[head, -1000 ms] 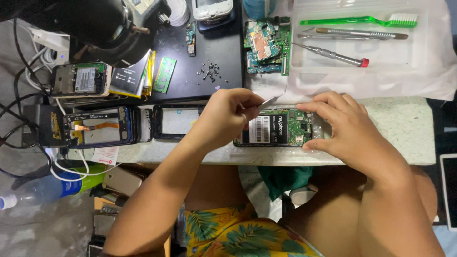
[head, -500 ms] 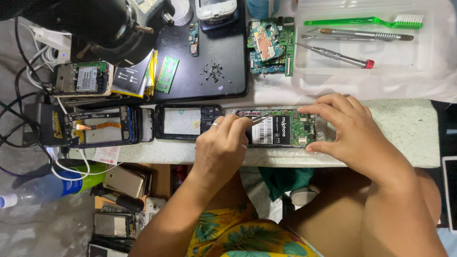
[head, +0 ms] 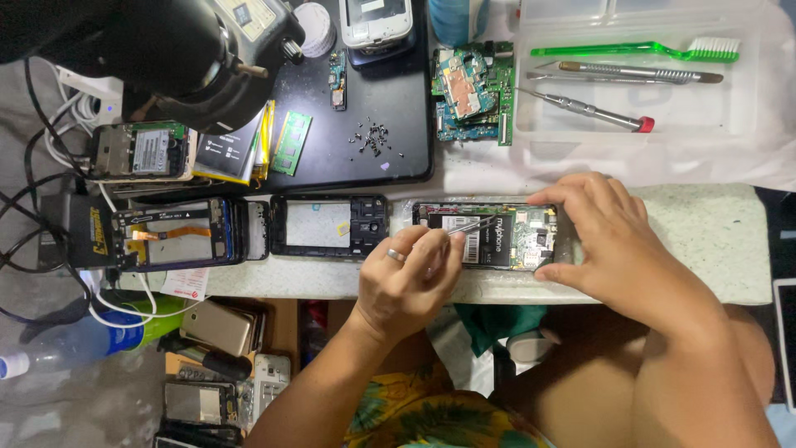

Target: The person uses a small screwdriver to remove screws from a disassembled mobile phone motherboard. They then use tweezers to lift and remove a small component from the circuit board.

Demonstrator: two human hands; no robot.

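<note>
An opened phone (head: 497, 236) with its battery and green circuit board showing lies near the table's front edge. My left hand (head: 410, 278) pinches metal tweezers (head: 471, 224), their tips resting over the phone's battery area. My right hand (head: 618, 245) steadies the phone's right end, thumb and fingers pressed on its frame. A black phone back frame (head: 330, 226) lies just left of my left hand.
Another opened phone with an orange ribbon (head: 170, 235) sits at the left. On the black mat (head: 365, 108) lie small screws (head: 373, 137). Stacked circuit boards (head: 473, 87), a green toothbrush (head: 638, 50) and a screwdriver (head: 584, 110) are at the back right. Cables (head: 50, 207) trail left.
My left hand came down from above the phone to the table's front edge, now holding the tweezers over the battery. My right hand stayed on the phone's right end.
</note>
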